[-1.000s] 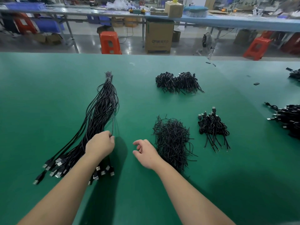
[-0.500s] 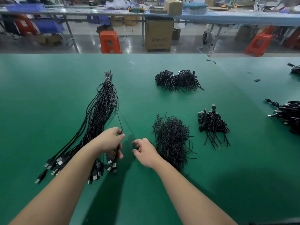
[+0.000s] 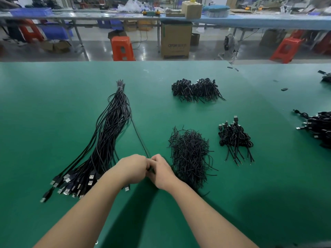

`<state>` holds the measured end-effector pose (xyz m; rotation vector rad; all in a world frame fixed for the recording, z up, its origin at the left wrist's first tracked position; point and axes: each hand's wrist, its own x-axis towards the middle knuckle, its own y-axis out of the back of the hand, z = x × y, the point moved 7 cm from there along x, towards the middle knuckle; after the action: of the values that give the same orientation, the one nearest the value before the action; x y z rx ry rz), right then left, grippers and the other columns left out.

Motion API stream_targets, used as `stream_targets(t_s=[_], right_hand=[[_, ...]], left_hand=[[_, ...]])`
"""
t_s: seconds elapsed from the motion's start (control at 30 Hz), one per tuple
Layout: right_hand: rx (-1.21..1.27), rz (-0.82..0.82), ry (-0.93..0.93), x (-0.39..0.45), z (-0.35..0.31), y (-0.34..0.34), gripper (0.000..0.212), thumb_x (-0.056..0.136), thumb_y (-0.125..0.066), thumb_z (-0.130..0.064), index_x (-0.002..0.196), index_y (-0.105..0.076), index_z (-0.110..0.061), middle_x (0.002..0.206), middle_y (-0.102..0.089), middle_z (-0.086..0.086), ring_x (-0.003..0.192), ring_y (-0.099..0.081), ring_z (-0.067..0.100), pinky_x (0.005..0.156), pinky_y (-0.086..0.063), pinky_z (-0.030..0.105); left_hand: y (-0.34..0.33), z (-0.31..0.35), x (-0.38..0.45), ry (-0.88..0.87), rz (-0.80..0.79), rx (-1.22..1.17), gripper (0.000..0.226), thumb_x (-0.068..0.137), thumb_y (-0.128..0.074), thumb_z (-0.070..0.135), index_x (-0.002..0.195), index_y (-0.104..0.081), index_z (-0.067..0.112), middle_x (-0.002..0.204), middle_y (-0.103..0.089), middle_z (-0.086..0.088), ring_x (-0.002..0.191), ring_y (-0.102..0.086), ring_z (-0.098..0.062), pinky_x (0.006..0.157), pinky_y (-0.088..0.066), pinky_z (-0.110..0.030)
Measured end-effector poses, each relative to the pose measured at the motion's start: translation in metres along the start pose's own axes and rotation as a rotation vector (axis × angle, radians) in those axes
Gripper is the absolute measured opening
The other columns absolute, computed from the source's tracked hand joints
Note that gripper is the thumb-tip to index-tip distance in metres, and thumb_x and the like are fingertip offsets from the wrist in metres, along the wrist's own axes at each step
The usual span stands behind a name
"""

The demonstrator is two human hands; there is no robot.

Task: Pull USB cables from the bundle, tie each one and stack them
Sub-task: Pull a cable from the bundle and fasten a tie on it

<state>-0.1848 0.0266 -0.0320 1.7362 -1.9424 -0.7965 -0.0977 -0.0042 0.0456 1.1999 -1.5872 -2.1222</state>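
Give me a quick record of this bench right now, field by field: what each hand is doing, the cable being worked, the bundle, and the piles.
left hand: grips the single cable near its plug end
right hand: grips the same cable
single cable: runs from the hands up to the bundle's tied top
bundle: on the green table, plugs fanned toward the person
tie wire pile: right of the hands
tied cables stack: further right
far pile

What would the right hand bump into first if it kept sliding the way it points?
The right hand points left toward the left hand, which it already meets around the single cable. Past that lies the bundle of USB cables. Depth is hard to judge.
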Motion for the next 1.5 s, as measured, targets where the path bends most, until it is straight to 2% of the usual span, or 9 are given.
stream_targets(t_s=[0.23,0.4,0.6,0.73,0.9,1.03,1.2,1.33,1.5], right_hand=[[0.16,0.023,-0.1,0.0,-0.003,0.006,0.029,0.106,-0.043,-0.038,0.12,-0.058,-0.018,0.159,-0.016,-0.009,0.135,-0.039,0.018,0.112,-0.032,0.034],[0.052,0.112,0.022,-0.01,-0.02,0.014,0.035,0.108,-0.034,-0.027,0.114,-0.065,-0.013,0.149,-0.05,0.002,0.145,-0.031,0.015,0.119,-0.028,0.036],[0.106,0.251,0.088,-0.029,-0.049,0.046,0.047,0.1,-0.026,-0.048,0.086,-0.062,-0.021,0.091,-0.064,0.0,0.09,-0.058,0.02,0.085,-0.048,0.043],[0.424,0.297,0.029,-0.039,-0.064,0.079,0.04,0.104,-0.036,-0.041,0.074,-0.062,-0.039,0.085,-0.071,0.007,0.087,-0.063,0.035,0.089,-0.049,0.053],[0.627,0.342,0.103,-0.045,-0.091,0.123,0.037,0.108,-0.039,-0.027,0.08,-0.063,-0.021,0.086,-0.073,0.009,0.09,-0.066,0.033,0.091,-0.054,0.044],[0.806,0.312,0.16,-0.043,-0.106,0.148,0.034,0.11,-0.037,-0.022,0.087,-0.061,-0.013,0.076,-0.07,0.004,0.079,-0.067,0.018,0.078,-0.055,0.026],[0.978,0.296,0.173,-0.035,-0.111,0.169,0.031,0.109,-0.037,-0.019,0.097,-0.065,-0.013,0.072,-0.066,-0.003,0.07,-0.064,0.016,0.074,-0.055,0.029],[0.944,0.272,0.119,-0.035,-0.105,0.163,0.031,0.108,-0.038,-0.019,0.096,-0.067,-0.018,0.067,-0.054,-0.006,0.06,-0.048,0.01,0.064,-0.043,0.025],[0.875,0.107,0.106,-0.044,-0.111,0.133,0.029,0.108,-0.038,-0.021,0.098,-0.065,-0.014,0.063,-0.041,-0.008,0.057,-0.035,0.007,0.059,-0.035,0.02]], left_hand=[[0.052,-0.031,-0.007,0.072,0.532,-0.719,0.007,0.088,-0.069,0.018,0.089,-0.071,0.025,0.071,-0.064,0.007,0.054,-0.054,-0.013,0.052,-0.039,-0.018],[0.031,-0.044,-0.005,0.02,0.496,-1.442,0.007,0.086,-0.073,0.006,0.09,-0.076,0.011,0.061,-0.055,0.0,0.054,-0.044,-0.016,0.048,-0.039,-0.022],[0.025,-0.043,-0.005,-0.079,0.459,-1.329,0.024,0.096,-0.057,0.043,0.107,-0.076,0.035,0.108,-0.073,0.013,0.101,-0.063,-0.003,0.09,-0.048,-0.028],[0.025,-0.033,-0.006,-0.162,0.378,-1.141,0.049,0.09,-0.043,0.011,0.129,-0.063,0.034,0.13,-0.063,0.014,0.11,-0.055,0.015,0.099,-0.041,-0.016],[0.0,-0.011,0.009,-0.144,0.332,-0.516,0.041,0.096,-0.049,0.001,0.134,-0.06,0.012,0.148,-0.048,-0.006,0.147,-0.029,-0.023,0.123,-0.014,-0.033],[-0.007,-0.004,0.003,-0.069,0.349,-0.524,0.029,0.105,-0.042,0.035,0.107,-0.064,0.016,0.109,-0.068,-0.002,0.112,-0.059,-0.023,0.1,-0.045,-0.038],[-0.005,0.004,-0.01,-0.074,0.299,-0.513,0.037,0.102,-0.042,0.047,0.083,-0.063,0.023,0.077,-0.068,0.004,0.075,-0.063,-0.015,0.076,-0.051,-0.032],[-0.001,0.008,-0.017,-0.102,0.147,-0.429,0.037,0.102,-0.042,0.046,0.084,-0.062,0.02,0.082,-0.068,0.003,0.077,-0.064,-0.015,0.078,-0.052,-0.031],[0.051,-0.004,-0.026,-0.177,0.263,-1.098,0.035,0.107,-0.034,0.03,0.121,-0.064,0.02,0.111,-0.073,-0.003,0.099,-0.071,-0.021,0.095,-0.053,-0.039]])
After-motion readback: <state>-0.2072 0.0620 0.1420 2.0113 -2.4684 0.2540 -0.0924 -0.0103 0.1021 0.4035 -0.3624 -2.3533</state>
